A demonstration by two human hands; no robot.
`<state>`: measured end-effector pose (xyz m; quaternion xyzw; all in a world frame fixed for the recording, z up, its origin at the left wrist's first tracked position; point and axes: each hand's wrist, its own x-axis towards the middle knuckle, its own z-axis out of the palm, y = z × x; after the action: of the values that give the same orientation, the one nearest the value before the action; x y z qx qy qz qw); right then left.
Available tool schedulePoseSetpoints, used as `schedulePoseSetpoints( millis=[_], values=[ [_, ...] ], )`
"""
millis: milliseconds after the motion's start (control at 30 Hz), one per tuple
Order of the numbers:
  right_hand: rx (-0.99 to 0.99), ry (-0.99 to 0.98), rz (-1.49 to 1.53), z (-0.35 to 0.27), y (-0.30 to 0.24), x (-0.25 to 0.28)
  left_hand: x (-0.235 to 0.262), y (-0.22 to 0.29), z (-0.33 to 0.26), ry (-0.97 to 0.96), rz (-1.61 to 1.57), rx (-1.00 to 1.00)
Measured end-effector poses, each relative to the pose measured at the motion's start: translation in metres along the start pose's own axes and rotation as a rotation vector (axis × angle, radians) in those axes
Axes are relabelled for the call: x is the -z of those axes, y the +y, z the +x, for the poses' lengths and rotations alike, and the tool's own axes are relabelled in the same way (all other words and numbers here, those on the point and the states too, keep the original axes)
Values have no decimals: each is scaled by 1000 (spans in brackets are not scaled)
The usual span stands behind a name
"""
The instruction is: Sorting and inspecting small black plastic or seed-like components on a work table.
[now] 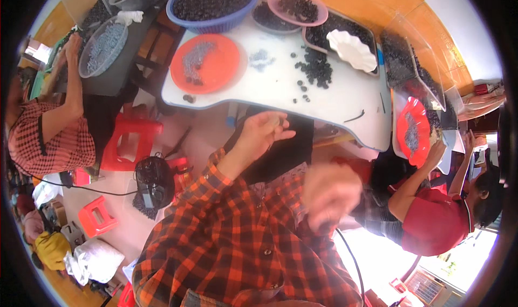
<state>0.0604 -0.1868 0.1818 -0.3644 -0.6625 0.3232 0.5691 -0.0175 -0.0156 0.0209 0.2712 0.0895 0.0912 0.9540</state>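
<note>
My left hand (263,132) is raised just off the near edge of the white table (253,83). Its thumb and index finger are pinched together, the other fingers partly stretched; a small thing seems to sit at the fingertips, too small to name. Close to my chest, my right hand (333,193) is smeared by motion, and something dark shows at its lower end. Small black round parts (315,69) lie in a loose heap on the table. An orange-red plate (224,72) at the left holds small grey-blue pieces (195,58).
Along the table's far side stand a blue basket (210,26) and a pink bowl (324,16), both with black parts, and a white scalloped dish (350,50). Co-workers sit left (51,139) and right (437,220). Red stools (98,216) and a black fan (155,180) stand on the floor.
</note>
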Motion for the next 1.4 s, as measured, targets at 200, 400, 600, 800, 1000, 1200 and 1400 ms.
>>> schedulePoseSetpoints(
  millis=[200,400,600,800,1000,1200,1400],
  values=[
    [503,-385,-40,-2,-70,-6,-6,-6,-8,39,2,26],
    [599,-546,-88,11,-86,-5,4,-2,-14,37,-29,35],
    [582,-648,-38,18,-92,-1,-1,-10,-20,-4,-116,121],
    [552,-816,123,39,-83,12,4,-12,-25,29,-87,111],
    [265,-920,377,54,-44,23,-10,-11,-25,43,2,119],
    [-424,-100,-95,20,28,-3,-1,4,-29,71,36,-44],
    [-542,720,-213,-19,115,-32,6,13,-28,128,-32,-115]
  ],
)
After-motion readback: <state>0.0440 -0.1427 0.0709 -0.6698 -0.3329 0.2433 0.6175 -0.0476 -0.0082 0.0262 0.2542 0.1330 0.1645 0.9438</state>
